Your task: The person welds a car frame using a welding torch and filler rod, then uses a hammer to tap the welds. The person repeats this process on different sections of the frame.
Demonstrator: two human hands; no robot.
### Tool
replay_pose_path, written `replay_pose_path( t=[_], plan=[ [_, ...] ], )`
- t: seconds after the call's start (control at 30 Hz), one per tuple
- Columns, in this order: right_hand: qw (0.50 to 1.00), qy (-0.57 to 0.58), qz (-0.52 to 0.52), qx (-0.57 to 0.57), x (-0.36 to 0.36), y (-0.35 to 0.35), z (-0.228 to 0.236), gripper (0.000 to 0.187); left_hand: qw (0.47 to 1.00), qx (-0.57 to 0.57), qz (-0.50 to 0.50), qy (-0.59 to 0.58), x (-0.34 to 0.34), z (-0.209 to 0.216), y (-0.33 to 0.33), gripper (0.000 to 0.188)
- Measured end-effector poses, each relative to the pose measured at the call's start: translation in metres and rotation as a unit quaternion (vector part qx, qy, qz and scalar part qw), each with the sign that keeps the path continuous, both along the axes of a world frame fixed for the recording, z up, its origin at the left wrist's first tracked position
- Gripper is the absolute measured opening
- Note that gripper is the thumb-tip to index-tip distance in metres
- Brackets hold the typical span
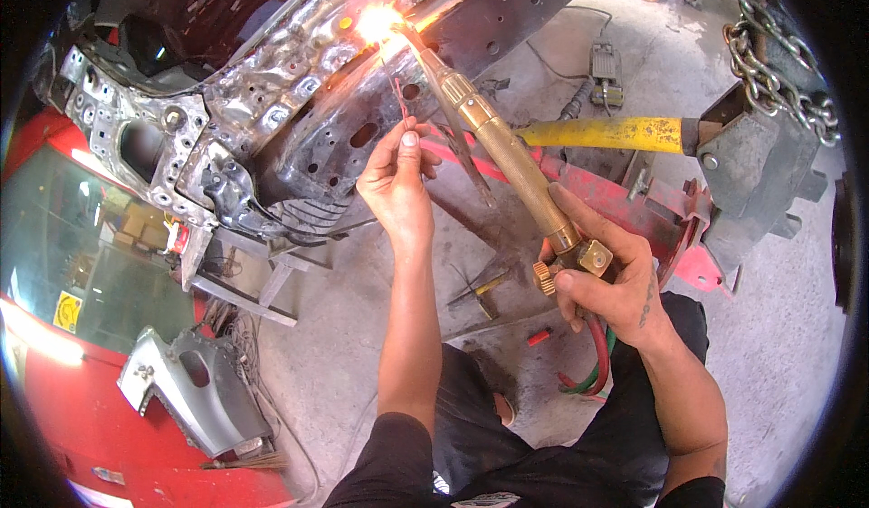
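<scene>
My right hand is wrapped round the valve end of a brass gas torch, from which a red hose and a green hose run down. The torch slants up and left, and a blinding glow burns at its tip against the bare metal car frame. Between thumb and fingers, my left hand pinches a thin reddish rod that points up toward the glow. The glare hides the rod's far end and the spot being heated.
Below the frame stands a metal stand. A red and yellow frame puller with a hanging chain is at the right. At the left is a red car with a silver body panel against it. A red lighter-like piece lies on the floor.
</scene>
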State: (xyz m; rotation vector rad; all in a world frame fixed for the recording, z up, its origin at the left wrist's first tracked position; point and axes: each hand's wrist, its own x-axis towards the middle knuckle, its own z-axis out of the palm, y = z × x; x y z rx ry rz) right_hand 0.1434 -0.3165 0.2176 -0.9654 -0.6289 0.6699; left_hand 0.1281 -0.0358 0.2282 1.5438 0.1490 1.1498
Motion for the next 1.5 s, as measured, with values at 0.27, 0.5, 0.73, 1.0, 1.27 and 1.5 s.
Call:
replay_pose_path(
  t=[0.27, 0.5, 0.73, 1.0, 1.27, 1.5],
  plan=[
    [1.000, -0.001, -0.005, 0.009, -0.0006, 0.0007, -0.0002, 0.073, 1.000, 0.001, -0.005, -0.007, 0.0039, 0.0004, 0.0020, 0.024],
    [1.000, -0.009, -0.004, 0.004, -0.0001, 0.0009, -0.0020, 0.073, 1.000, 0.001, -0.001, -0.007, 0.0041, 0.0020, 0.0004, 0.023],
    [1.000, 0.003, -0.002, 0.010, -0.0009, 0.0014, -0.0022, 0.074, 1.000, -0.001, 0.000, -0.009, 0.0044, 0.0004, 0.0027, 0.023],
    [1.000, -0.005, -0.003, 0.007, -0.0002, 0.0006, -0.0009, 0.074, 1.000, -0.003, 0.000, -0.011, 0.0047, 0.0028, 0.0016, 0.024],
    [1.000, -0.016, -0.009, -0.001, 0.0001, 0.0011, -0.0006, 0.074, 1.000, -0.003, -0.003, -0.012, 0.0059, 0.0029, 0.0024, 0.024],
    [1.000, -0.002, -0.003, -0.001, -0.0010, 0.0011, 0.0005, 0.074, 1.000, -0.002, 0.006, -0.003, 0.0047, 0.0026, 0.0018, 0.023]
  ],
)
